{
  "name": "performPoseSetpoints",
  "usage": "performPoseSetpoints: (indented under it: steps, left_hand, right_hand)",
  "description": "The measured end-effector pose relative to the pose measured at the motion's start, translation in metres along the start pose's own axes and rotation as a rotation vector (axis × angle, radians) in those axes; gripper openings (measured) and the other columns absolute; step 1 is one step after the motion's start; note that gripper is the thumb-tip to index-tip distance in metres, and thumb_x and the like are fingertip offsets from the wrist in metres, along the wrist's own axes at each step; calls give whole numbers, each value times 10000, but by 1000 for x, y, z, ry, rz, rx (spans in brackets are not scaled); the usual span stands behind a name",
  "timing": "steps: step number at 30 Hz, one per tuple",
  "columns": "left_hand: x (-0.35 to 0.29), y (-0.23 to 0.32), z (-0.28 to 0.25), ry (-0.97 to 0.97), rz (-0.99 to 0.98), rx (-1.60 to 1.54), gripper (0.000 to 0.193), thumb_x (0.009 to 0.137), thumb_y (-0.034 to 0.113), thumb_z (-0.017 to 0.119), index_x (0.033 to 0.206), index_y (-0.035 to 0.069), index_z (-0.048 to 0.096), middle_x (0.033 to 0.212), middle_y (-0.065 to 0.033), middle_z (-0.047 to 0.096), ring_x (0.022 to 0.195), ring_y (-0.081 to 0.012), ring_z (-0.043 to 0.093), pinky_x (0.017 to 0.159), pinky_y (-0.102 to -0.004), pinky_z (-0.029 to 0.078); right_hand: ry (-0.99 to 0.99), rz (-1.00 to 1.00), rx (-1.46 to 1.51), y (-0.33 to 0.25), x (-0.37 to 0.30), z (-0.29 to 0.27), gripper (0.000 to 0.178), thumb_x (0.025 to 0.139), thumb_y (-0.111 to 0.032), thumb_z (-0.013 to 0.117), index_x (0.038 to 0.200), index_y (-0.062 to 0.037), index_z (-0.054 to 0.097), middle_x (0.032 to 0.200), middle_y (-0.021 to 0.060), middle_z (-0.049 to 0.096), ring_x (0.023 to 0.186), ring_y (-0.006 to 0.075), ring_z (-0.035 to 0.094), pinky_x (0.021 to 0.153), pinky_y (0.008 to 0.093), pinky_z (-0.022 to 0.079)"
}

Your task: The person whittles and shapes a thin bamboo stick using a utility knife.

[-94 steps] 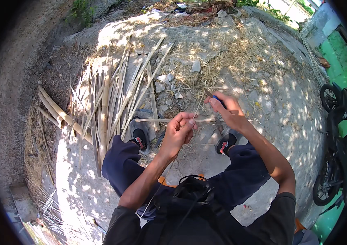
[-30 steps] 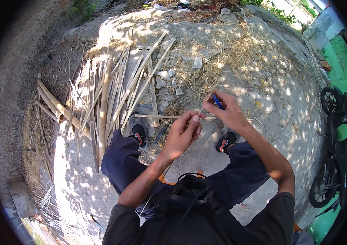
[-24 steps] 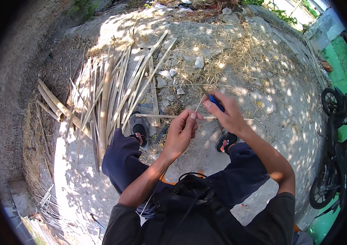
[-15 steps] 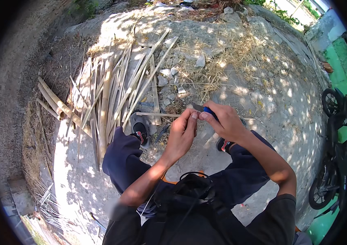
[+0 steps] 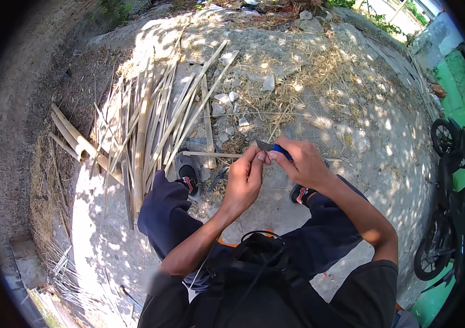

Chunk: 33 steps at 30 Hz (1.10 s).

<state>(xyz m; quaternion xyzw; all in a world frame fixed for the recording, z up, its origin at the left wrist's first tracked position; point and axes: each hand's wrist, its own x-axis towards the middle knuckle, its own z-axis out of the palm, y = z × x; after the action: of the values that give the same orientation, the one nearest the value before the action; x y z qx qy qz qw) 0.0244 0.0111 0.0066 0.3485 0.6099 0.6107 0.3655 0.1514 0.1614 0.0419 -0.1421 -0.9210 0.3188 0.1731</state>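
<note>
My left hand is closed around a thin bamboo strip, whose free end sticks out to the left past my shoe. In my right hand is a knife with a blue handle and a short grey blade. The blade points left and lies right by my left fingertips, at the strip's held end. Both hands meet in front of my knees, with the thumbs close together. Fingers hide the strip's right end and the exact place where blade and strip meet.
Many long split bamboo strips lie in a heap at the left, with thicker bamboo poles beside them. Stones and shavings litter the ground ahead. A parked motorbike stands at the right.
The knife and my right hand have shifted very slightly to the right, and the blade lies a little flatter. My left hand keeps its hold on the strip.
</note>
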Motion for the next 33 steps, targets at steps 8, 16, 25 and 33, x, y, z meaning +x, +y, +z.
performPoseSetpoints:
  steps: [8,16,25,33]
  left_hand:
    - [0,5,-1,-7,-19,-40,293,1151,231,453,965,48,587,580,69,386,511,-20,343,491,-244,290]
    - [-2,8,-6,-32,-25,-54,305,1150,258,461,959,56,586,587,72,387,509,-28,346,495,-244,284]
    - [-11,-3,-4,-67,-27,65,283,1152,228,449,987,53,598,601,71,399,523,-28,363,494,-243,302]
    - [-4,-2,-6,-54,-169,-209,319,1161,289,429,1078,35,604,625,51,408,546,-40,401,515,-238,340]
  right_hand:
    - [8,18,-23,2,2,1,278,1025,-313,641,1019,-35,634,785,190,660,731,430,656,652,495,486]
    - [25,54,-59,11,11,-5,308,1042,-343,622,1053,-36,643,779,199,674,741,420,674,673,507,500]
    - [237,339,-126,90,20,-45,384,1070,-360,564,1050,13,656,758,220,630,701,394,625,657,470,446]
    - [94,239,82,32,19,-35,334,1063,-332,600,1088,1,626,754,185,589,700,358,595,687,444,454]
